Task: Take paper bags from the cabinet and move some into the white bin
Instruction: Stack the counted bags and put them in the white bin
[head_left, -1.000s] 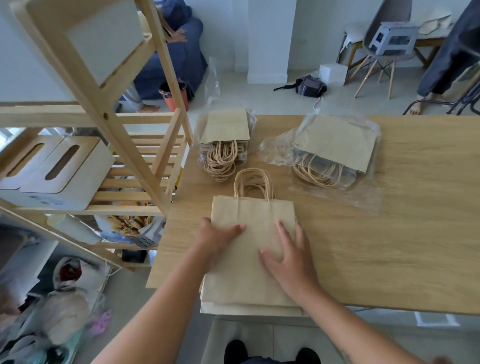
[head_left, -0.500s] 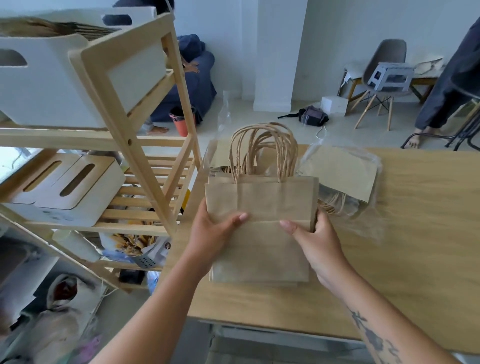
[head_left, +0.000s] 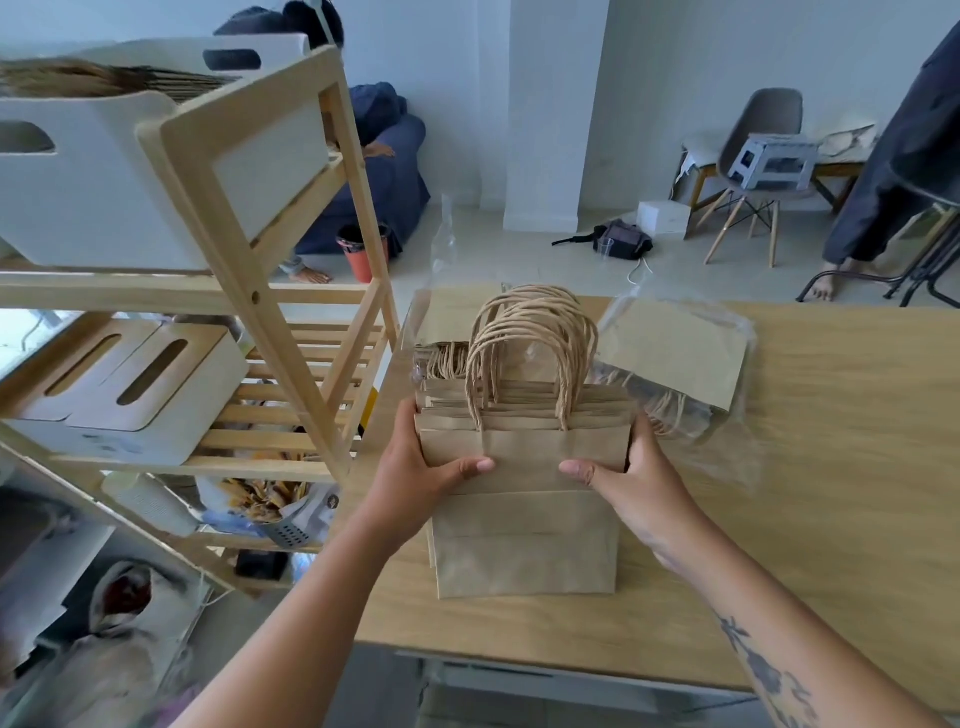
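Note:
A stack of brown paper bags (head_left: 524, 540) with twisted handles stands upright above the wooden table (head_left: 831, 493). My left hand (head_left: 415, 467) grips its left side and my right hand (head_left: 634, 478) grips its right side, thumbs on the front. Behind it lie two more packs of paper bags in clear plastic, one at the left (head_left: 441, 332) and one at the right (head_left: 675, 353). A white bin (head_left: 104, 192) with brown bags showing inside sits on the top level of the wooden shelf (head_left: 249, 291) to the left.
White boxes with slots (head_left: 130, 384) sit on the shelf's middle level, clutter lower down. Beyond the table, a person in blue sits on the floor (head_left: 379, 171), a grey chair with a stool (head_left: 763, 156) stands at the back, and another person's legs (head_left: 883, 171) are at right.
The stack lay flat under my hands; both hands have gripped its sides and lifted it upright. My view has tilted up, bringing the white bin into sight.

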